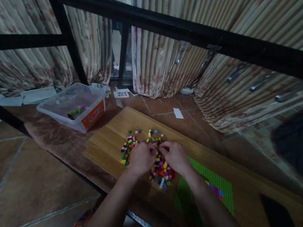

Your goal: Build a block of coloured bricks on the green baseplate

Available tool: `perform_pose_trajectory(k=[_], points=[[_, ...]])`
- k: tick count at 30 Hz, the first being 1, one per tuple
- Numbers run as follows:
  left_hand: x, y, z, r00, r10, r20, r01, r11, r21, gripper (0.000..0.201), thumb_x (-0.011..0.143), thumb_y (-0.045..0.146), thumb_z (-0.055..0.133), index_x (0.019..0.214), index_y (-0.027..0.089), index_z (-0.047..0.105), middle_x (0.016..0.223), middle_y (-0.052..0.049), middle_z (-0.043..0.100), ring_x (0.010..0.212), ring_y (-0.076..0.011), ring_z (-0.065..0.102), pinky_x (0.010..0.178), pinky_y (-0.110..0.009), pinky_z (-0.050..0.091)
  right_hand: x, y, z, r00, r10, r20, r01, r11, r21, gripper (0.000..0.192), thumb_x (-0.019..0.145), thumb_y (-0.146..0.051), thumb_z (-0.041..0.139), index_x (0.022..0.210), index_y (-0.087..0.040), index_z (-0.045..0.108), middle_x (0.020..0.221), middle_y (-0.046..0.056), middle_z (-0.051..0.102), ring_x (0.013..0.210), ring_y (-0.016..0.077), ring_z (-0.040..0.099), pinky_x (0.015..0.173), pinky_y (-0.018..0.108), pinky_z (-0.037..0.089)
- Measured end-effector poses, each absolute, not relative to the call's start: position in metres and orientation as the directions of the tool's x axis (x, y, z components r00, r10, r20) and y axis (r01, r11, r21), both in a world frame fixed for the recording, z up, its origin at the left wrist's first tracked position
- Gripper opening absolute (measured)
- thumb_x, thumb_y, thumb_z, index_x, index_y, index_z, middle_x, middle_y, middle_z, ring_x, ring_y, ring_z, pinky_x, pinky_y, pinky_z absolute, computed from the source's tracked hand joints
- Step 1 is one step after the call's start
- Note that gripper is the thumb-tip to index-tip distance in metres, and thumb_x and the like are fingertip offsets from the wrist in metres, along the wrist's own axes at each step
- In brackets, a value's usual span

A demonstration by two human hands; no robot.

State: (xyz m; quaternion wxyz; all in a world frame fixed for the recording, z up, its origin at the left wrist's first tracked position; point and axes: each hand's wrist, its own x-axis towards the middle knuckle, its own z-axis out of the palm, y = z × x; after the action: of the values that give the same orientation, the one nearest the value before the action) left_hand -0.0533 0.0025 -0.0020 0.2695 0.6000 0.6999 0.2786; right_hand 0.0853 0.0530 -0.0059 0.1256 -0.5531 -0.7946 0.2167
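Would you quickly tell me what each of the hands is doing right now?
Left hand: fingers curled over the pile of small coloured bricks; whether it grips one cannot be told.
Right hand: fingertips pinched together at the same pile; any held piece is hidden.

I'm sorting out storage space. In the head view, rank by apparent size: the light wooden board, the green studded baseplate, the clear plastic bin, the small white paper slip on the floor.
1. Light wooden board
2. Clear plastic bin and green studded baseplate: they look alike, and an arm hides part of the baseplate
3. Small white paper slip

A clear bin (73, 105) with an orange label sits left on the tabletop (115, 131). Striped curtains (157, 66) hang behind; papers (38, 95) lie nearby.
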Motion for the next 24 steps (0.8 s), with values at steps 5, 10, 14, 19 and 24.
perform_pose_trajectory(k=[5, 10, 14, 19, 24], points=[[-0.099, 0.015, -0.006, -0.456, 0.888, 0.052, 0.584, 0.255, 0.770, 0.019, 0.081, 0.028, 0.056, 0.083, 0.023, 0.075, 0.081, -0.006, 0.074, 0.078, -0.0220, 0.067, 0.070, -0.029, 0.047, 0.075, 0.094, -0.010, -0.361, 0.927, 0.106, 0.802, 0.366, -0.473, 0.023, 0.086, -0.028, 0.052, 0.083, -0.025, 0.075, 0.084, 0.005, 0.075, 0.082, 0.0219, 0.068, 0.074, 0.031, 0.046], [-0.145, 0.031, -0.037, -0.611, 0.751, 0.252, 0.618, 0.253, 0.744, 0.032, 0.091, 0.036, 0.045, 0.100, 0.019, 0.070, 0.100, -0.013, 0.073, 0.097, -0.0259, 0.066, 0.086, -0.037, 0.048, 0.049, 0.130, -0.029, -0.472, 0.871, 0.137, 0.728, 0.473, -0.496, 0.027, 0.089, -0.029, 0.052, 0.107, -0.021, 0.070, 0.113, 0.008, 0.070, 0.104, 0.0220, 0.064, 0.092, 0.034, 0.045], [-0.149, 0.036, -0.060, -0.264, 0.904, 0.336, 0.738, -0.035, 0.674, 0.039, 0.096, 0.035, 0.036, 0.119, 0.017, 0.061, 0.124, -0.013, 0.065, 0.119, -0.0237, 0.057, 0.103, -0.037, 0.043, 0.044, 0.130, -0.043, -0.586, 0.802, 0.114, 0.646, 0.548, -0.531, 0.030, 0.093, -0.031, 0.047, 0.112, -0.019, 0.068, 0.122, 0.010, 0.066, 0.114, 0.0207, 0.060, 0.099, 0.033, 0.042], [-0.127, 0.042, -0.068, -0.079, 0.943, 0.323, 0.795, -0.136, 0.591, 0.049, 0.097, 0.039, 0.032, 0.130, 0.008, 0.052, 0.131, -0.019, 0.058, 0.126, -0.0273, 0.051, 0.109, -0.043, 0.036, 0.053, 0.107, -0.047, -0.643, 0.760, 0.096, 0.602, 0.579, -0.549, 0.034, 0.096, -0.033, 0.041, 0.112, -0.018, 0.066, 0.128, 0.010, 0.062, 0.118, 0.0196, 0.056, 0.103, 0.033, 0.039], [-0.108, 0.045, -0.063, 0.028, 0.956, 0.291, 0.778, -0.204, 0.594, 0.045, 0.098, 0.040, 0.031, 0.124, 0.013, 0.057, 0.123, -0.014, 0.064, 0.119, -0.0239, 0.055, 0.106, -0.039, 0.038, 0.067, 0.085, -0.030, -0.695, 0.717, 0.054, 0.560, 0.586, -0.585, 0.034, 0.098, -0.034, 0.037, 0.104, -0.021, 0.068, 0.113, 0.005, 0.068, 0.106, 0.0170, 0.061, 0.096, 0.031, 0.043]])
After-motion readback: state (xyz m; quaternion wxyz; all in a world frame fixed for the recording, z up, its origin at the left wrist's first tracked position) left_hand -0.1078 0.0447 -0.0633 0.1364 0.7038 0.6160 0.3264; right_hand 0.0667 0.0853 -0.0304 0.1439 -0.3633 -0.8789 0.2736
